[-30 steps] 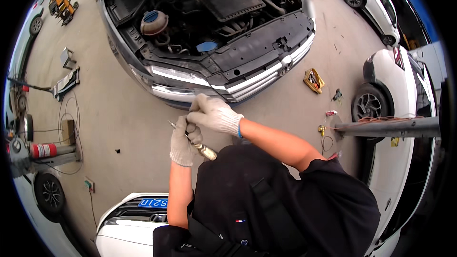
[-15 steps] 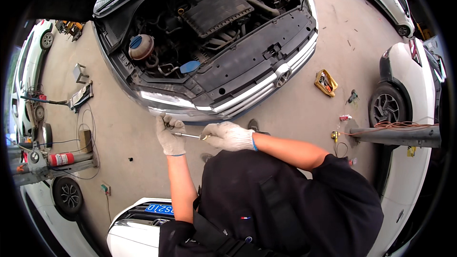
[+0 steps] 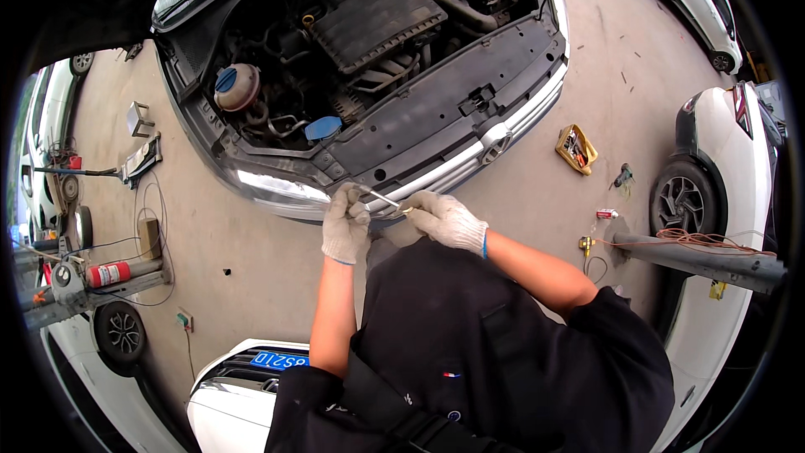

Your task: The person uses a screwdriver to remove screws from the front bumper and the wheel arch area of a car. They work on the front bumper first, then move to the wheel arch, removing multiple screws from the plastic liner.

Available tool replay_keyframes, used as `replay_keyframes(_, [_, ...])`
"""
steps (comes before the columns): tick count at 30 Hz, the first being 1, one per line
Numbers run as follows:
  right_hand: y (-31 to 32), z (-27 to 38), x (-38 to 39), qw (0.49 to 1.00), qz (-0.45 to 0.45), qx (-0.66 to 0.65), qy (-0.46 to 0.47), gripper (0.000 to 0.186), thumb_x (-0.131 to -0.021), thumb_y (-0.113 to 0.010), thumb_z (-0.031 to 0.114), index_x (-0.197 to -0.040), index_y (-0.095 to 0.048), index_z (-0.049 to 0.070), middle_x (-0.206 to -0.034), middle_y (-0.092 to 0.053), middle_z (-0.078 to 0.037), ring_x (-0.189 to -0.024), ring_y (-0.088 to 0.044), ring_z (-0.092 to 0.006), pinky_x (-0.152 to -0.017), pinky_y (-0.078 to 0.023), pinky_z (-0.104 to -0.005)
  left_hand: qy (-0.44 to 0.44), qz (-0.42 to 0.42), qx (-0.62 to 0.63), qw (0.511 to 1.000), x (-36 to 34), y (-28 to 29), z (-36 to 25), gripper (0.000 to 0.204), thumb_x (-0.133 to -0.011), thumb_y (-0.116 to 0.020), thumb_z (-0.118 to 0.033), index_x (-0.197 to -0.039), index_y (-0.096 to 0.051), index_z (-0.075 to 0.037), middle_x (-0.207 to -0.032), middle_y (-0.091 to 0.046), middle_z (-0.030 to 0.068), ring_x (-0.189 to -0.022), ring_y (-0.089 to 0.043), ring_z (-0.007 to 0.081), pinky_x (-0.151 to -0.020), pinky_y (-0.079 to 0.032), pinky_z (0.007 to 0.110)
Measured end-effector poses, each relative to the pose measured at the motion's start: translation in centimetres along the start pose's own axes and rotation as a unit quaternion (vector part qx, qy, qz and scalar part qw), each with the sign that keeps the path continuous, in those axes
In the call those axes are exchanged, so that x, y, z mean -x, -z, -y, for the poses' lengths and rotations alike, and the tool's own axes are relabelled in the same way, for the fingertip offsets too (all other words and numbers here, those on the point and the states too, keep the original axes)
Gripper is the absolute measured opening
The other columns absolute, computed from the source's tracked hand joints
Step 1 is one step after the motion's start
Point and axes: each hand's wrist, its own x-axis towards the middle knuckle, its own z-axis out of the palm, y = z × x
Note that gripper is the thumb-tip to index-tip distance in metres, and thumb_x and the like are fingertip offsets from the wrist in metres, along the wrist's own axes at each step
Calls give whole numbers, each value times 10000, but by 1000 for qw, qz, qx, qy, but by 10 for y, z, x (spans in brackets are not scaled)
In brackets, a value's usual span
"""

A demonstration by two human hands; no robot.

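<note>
My gloved left hand (image 3: 345,225) and gloved right hand (image 3: 449,221) are raised together just in front of a car's front bumper. Between them slants a slim hand tool (image 3: 383,197) with a shiny metal shaft. My right fingers wrap its handle end, where a small yellowish part shows. The left fingers are closed at the other end of the shaft; they hide its tip and anything fitted there. Beyond the hands lie the headlight (image 3: 281,185) and the open engine bay, with a dark engine cover (image 3: 373,17) and a coolant tank (image 3: 238,88) with a blue cap.
A yellow tool tray (image 3: 576,149) sits on the floor to the right, near a red-and-white can (image 3: 606,214). Grey lift arms (image 3: 700,258) reach in from both sides. On the left are a floor jack (image 3: 138,161) and a small stool (image 3: 139,120). A white car's front (image 3: 226,419) stands behind me.
Both hands have moved right and slightly forward, closer to the bumper, with the tool still between them. The shaft now tilts more steeply, its left end higher. My view has shifted slightly.
</note>
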Motion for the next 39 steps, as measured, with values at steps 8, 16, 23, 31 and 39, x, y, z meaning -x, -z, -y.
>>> replay_keyframes(8, [-27,4,-22,996,-49,75,-7,395,-946,-527,327,-1175,-640,26,-996,-678,-193,-970,-640,-347,-864,-492,-428,73,-92,61,991,-41,24,0,231,-1020,-566,-296,-1034,-624,-73,-743,-510,-42,-593,-421,69,-517,-359,222])
replay_keyframes(16, [-59,10,-48,982,-83,168,-19,378,-934,-516,315,-1141,-632,20,-1020,-688,-245,-985,-649,-412,-873,-496,-484,162,-114,70,978,-55,47,-9,289,-1009,-579,-360,-1008,-637,-76,-715,-504,-61,-537,-413,51,-475,-364,208])
replay_keyframes(23, [-67,18,-63,967,-90,235,-40,327,-929,-512,298,-1085,-633,37,-971,-694,-211,-933,-658,-396,-838,-503,-491,151,-134,13,979,-65,51,-12,298,-1016,-570,-353,-988,-631,-63,-709,-499,-50,-536,-446,60,-463,-390,220])
replay_keyframes(31, [-80,26,-80,877,-58,476,-22,240,-925,-515,264,-956,-612,46,-917,-697,-160,-893,-689,-326,-778,-531,-472,211,-160,-130,956,-78,66,-3,295,-1028,-533,-348,-958,-643,-84,-689,-504,-61,-512,-442,62,-448,-386,227])
replay_keyframes(39, [-90,21,-105,873,-55,476,-90,238,-929,-502,229,-971,-622,28,-942,-715,-159,-917,-704,-308,-765,-562,-438,240,-156,-49,957,-85,59,7,134,-951,-502,-121,-973,-634,-111,-712,-515,-67,-509,-447,56,-435,-365,195])
